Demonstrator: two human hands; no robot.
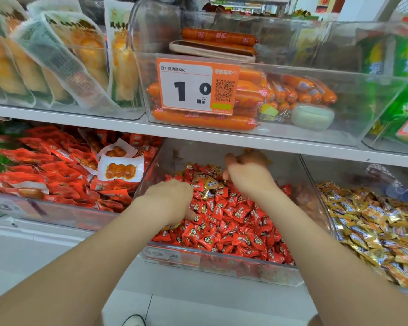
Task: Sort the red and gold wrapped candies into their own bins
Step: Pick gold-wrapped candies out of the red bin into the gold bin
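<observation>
The middle clear bin [222, 269] is full of red wrapped candies [233, 222]. A few gold wrapped candies [209, 184] lie among them near the back. My left hand [169, 200] is down in the red pile at the bin's left side, fingers curled, and a gold wrapper [173, 225] shows under its palm. My right hand [244, 176] is raised at the back of the same bin. Its blurred fingers grip a bunch of gold candies [256, 157]. The bin on the right [316, 184] holds a heap of gold candies [375, 231].
A bin of red snack packets [57, 175] stands to the left. The white shelf edge [222, 137] hangs just above my hands, carrying a sausage bin [245, 100] with an orange price tag [197, 87]. White floor lies below.
</observation>
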